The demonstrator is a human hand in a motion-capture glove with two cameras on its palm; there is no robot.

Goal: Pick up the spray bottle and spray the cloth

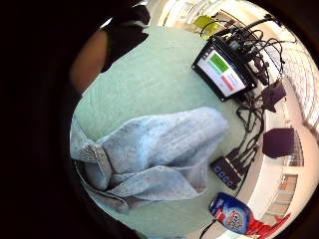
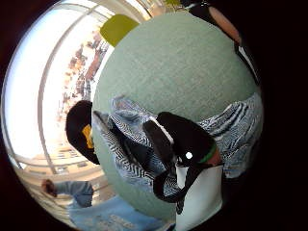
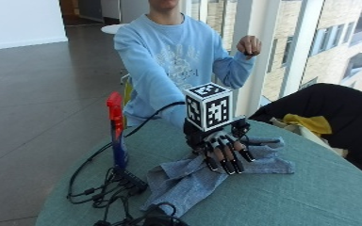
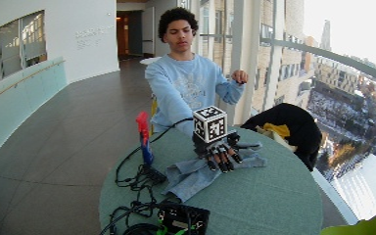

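Observation:
A crumpled blue-grey cloth [image 3: 193, 181] lies in the middle of the round green table [image 3: 306, 197]. My gloved right hand [image 3: 225, 150] hovers over the cloth's far part, fingers straight and spread, pointing down, holding nothing. I cannot tell whether the fingertips touch the fabric. The spray bottle [image 3: 117, 136], blue with a red trigger head, stands upright near the table's edge, apart from the hand. The little finger side palm view shows the whole cloth [image 1: 149, 154] below the palm and the bottle [image 1: 232, 214] beyond it. The thumb side palm view shows a gloved finger [image 2: 178, 134] above the cloth [image 2: 125, 139].
Black cables and a small hub [image 3: 127, 181] lie at the bottle's foot. A screen device [image 4: 181, 218] sits at the table's near edge. A black jacket with something yellow [image 3: 332, 117] is draped beside the table. The person's bare hand [image 3: 250, 44] is raised.

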